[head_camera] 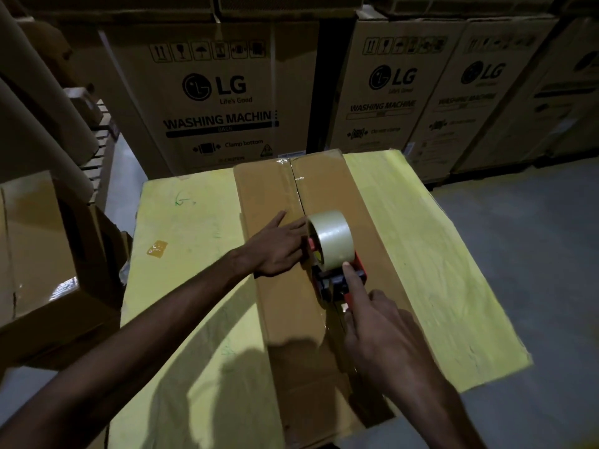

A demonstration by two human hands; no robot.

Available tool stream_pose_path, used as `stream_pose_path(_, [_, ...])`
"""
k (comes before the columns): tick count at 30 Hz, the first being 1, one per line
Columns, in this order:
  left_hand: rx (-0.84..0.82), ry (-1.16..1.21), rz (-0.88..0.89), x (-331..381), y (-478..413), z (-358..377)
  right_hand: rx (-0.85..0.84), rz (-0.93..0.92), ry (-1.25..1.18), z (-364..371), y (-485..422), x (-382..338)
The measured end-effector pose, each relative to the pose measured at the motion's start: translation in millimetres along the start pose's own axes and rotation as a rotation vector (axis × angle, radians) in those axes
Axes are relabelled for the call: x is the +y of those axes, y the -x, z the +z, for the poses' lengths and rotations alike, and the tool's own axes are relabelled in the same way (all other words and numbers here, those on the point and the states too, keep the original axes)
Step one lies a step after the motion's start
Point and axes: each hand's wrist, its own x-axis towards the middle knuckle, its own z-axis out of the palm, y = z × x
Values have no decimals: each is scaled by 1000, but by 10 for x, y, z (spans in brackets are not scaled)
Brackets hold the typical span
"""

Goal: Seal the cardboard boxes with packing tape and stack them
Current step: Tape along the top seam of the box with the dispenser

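A long brown cardboard box (pixel 269 189) lies lengthwise on a yellow-covered table (pixel 421 241). Its two top flaps meet at a centre seam, with clear tape shining along the far part. A red and black tape dispenser (pixel 337 273) with a roll of clear tape (pixel 330 243) sits on the seam at mid-box. My right hand (pixel 379 332) grips the dispenser's handle, with the index finger stretched out against the roll. My left hand (pixel 278 251) lies flat on the left flap, fingers straight, right beside the dispenser.
Tall washing machine cartons (pixel 220 102) stand in a row behind the table. An open cardboard box (pixel 48 254) and cardboard tubes (pixel 39 102) are at the left. A scrap of tape (pixel 157 247) sticks to the table cover. Grey floor (pixel 534 254) lies to the right.
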Motion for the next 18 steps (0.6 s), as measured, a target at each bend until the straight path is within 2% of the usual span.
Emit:
stream_pose_path(9, [-61,-117,-118,40,9,-51,-64,-28,-20,-32,-3,-2])
stream_pose_path(18, [-98,-119,-157,103,16,-78,-10,-58,-33,149,245,168])
